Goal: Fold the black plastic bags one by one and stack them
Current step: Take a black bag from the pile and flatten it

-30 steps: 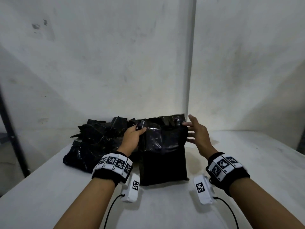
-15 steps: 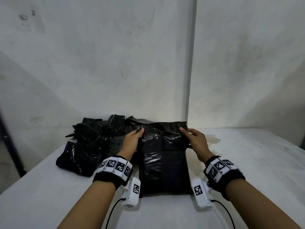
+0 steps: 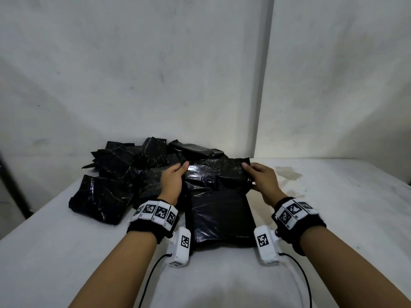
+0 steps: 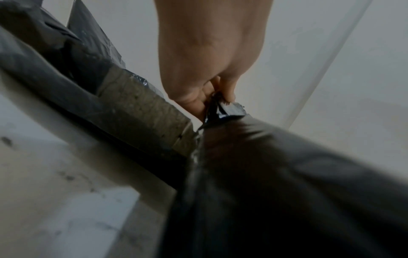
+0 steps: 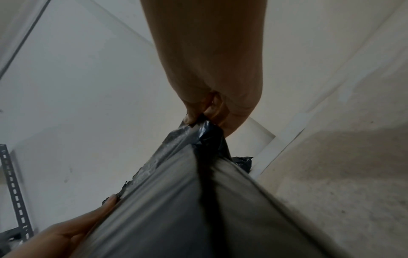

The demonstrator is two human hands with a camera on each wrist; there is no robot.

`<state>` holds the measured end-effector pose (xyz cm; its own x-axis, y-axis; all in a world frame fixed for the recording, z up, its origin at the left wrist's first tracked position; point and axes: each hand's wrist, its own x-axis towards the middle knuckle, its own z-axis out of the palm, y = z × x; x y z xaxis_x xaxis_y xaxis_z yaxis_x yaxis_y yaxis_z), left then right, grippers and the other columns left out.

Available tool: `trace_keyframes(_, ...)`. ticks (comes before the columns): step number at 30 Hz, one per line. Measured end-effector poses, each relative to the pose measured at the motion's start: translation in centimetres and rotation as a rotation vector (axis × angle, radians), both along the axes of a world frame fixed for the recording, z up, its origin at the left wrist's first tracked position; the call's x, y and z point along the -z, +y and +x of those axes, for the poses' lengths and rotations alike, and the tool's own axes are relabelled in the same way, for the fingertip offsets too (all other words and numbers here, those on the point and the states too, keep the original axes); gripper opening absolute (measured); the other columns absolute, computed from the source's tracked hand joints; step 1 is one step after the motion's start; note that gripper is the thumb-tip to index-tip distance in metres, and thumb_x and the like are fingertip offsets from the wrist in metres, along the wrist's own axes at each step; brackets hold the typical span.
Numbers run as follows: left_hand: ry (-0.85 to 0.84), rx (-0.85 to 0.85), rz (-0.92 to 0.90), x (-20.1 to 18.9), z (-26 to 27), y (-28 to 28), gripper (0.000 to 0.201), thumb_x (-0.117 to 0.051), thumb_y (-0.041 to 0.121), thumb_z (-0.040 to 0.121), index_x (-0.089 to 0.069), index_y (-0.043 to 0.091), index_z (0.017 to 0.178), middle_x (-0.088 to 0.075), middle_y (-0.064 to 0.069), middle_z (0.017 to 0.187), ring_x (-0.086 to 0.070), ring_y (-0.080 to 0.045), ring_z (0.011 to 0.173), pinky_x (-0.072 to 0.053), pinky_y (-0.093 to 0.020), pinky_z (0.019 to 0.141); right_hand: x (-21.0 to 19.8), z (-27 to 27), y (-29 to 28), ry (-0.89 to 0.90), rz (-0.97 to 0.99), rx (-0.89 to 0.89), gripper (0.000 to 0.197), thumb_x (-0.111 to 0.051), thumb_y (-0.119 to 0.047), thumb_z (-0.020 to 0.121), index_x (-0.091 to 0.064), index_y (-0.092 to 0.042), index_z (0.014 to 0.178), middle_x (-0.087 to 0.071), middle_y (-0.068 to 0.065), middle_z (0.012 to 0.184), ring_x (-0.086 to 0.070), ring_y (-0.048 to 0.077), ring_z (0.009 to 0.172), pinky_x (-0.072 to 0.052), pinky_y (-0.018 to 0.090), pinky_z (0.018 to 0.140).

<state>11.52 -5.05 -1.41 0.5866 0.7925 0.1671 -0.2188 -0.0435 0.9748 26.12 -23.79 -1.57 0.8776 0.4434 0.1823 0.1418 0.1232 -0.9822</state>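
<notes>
A black plastic bag [image 3: 219,174] lies in front of me on the white table [image 3: 66,252], its far end lifted and bent toward me over its flat lower half [image 3: 220,218]. My left hand [image 3: 172,181] pinches the bag's far left corner [image 4: 217,106]. The far right corner [image 5: 198,129] is pinched by my right hand [image 3: 261,181]. A heap of crumpled black bags [image 3: 124,172] sits to the left and behind, touching the held bag.
The table meets a white wall [image 3: 155,74] with a vertical corner edge [image 3: 264,85] just behind the bags. A stain [image 3: 288,173] marks the table right of my right hand. A dark metal rack post [image 3: 13,187] stands at the far left.
Both hands took hold of the bag's far corners and drew them toward me and lower, so the upper part now bends over the lower half. The view tilted down.
</notes>
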Motion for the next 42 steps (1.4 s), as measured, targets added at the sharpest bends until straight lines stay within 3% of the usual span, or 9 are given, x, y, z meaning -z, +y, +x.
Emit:
trace_keyframes(2,-0.019,-0.033,0.001,0.4,0.2,0.1,0.012,-0.067,0.020,0.089,-0.073,0.011,0.089,-0.072,-0.008,0.096,-0.063,-0.018,0.091,-0.045,-0.030,0.087,0.3,0.3,0.0,-0.001,-0.003,0.004,0.019,-0.069,-0.026,0.089,-0.074,-0.008,0.094,-0.069,0.002,0.079,-0.063,0.013,0.069,-0.052,0.028,0.058)
trace_keyframes(5,-0.006,-0.018,-0.025,0.5,0.4,0.1,0.017,-0.066,0.019,0.089,-0.072,0.019,0.072,-0.072,-0.001,0.081,-0.065,-0.019,0.086,-0.049,-0.034,0.087,0.2,0.5,0.1,0.017,0.008,-0.002,0.015,-0.069,-0.022,0.089,-0.073,-0.009,0.095,-0.070,0.002,0.080,-0.064,0.014,0.071,-0.053,0.026,0.060)
trace_keyframes(10,-0.040,-0.002,-0.022,0.4,0.7,0.5,0.021,-0.060,0.007,0.088,-0.077,0.020,0.088,-0.073,-0.008,0.100,-0.067,-0.024,0.097,-0.052,-0.033,0.084,0.0,0.4,0.4,0.027,0.014,-0.050,0.017,-0.067,-0.024,0.090,-0.071,-0.008,0.093,-0.068,0.004,0.081,-0.064,0.016,0.073,-0.053,0.025,0.060)
trace_keyframes(14,-0.036,0.039,-0.099,0.8,0.6,0.9,0.013,-0.073,0.020,0.082,-0.076,0.016,0.094,-0.073,-0.009,0.100,-0.067,-0.027,0.102,-0.049,-0.045,0.098,0.2,0.5,0.4,0.024,0.037,-0.046,0.018,-0.070,-0.024,0.087,-0.074,-0.008,0.095,-0.071,0.002,0.083,-0.066,0.014,0.078,-0.055,0.027,0.068)
trace_keyframes(25,-0.078,0.070,-0.133,0.1,-0.1,0.4,0.012,-0.069,0.011,0.084,-0.075,0.011,0.094,-0.073,-0.014,0.097,-0.067,-0.031,0.096,-0.051,-0.050,0.095,0.1,0.5,-0.1,-0.035,0.040,0.026,0.015,-0.072,-0.022,0.086,-0.076,-0.012,0.095,-0.075,0.004,0.090,-0.070,0.017,0.087,-0.057,0.031,0.077)
trace_keyframes(30,-0.076,0.094,-0.138,0.2,-0.2,0.5,0.016,-0.071,0.014,0.082,-0.075,0.008,0.096,-0.073,-0.015,0.098,-0.067,-0.031,0.094,-0.050,-0.051,0.094,-0.3,0.0,-0.2,-0.017,0.054,0.023,0.011,-0.069,-0.018,0.088,-0.075,-0.011,0.093,-0.072,0.005,0.085,-0.066,0.017,0.076,-0.052,0.022,0.060)
trace_keyframes(33,-0.069,0.109,-0.116,0.3,-0.3,0.4,0.017,-0.070,0.014,0.084,-0.074,0.006,0.099,-0.072,-0.016,0.099,-0.067,-0.030,0.094,-0.052,-0.046,0.092,-0.2,0.1,-0.3,-0.013,0.044,0.049,0.010,-0.071,-0.019,0.087,-0.076,-0.012,0.090,-0.072,0.005,0.083,-0.066,0.018,0.076,-0.051,0.025,0.062)
trace_keyframes(38,-0.008,0.184,-0.137,0.3,-0.6,0.4,0.020,-0.065,0.012,0.088,-0.070,0.002,0.105,-0.072,-0.011,0.093,-0.068,-0.020,0.080,-0.058,-0.026,0.065,0.0,0.1,-0.7,-0.029,-0.014,0.090,0.013,-0.072,-0.022,0.085,-0.075,-0.011,0.091,-0.070,-0.002,0.083,-0.060,0.009,0.074,-0.043,0.013,0.057)
trace_keyframes(42,0.007,0.109,-0.109,0.0,-0.5,0.4,0.013,-0.070,0.013,0.084,-0.074,0.009,0.096,-0.074,-0.011,0.095,-0.068,-0.026,0.091,-0.055,-0.036,0.080,0.3,0.2,-0.9,0.016,-0.066,0.120,0.022,-0.075,-0.028,0.082,-0.074,-0.010,0.094,-0.067,-0.001,0.080,-0.044,0.010,0.045,-0.032,0.018,0.041)
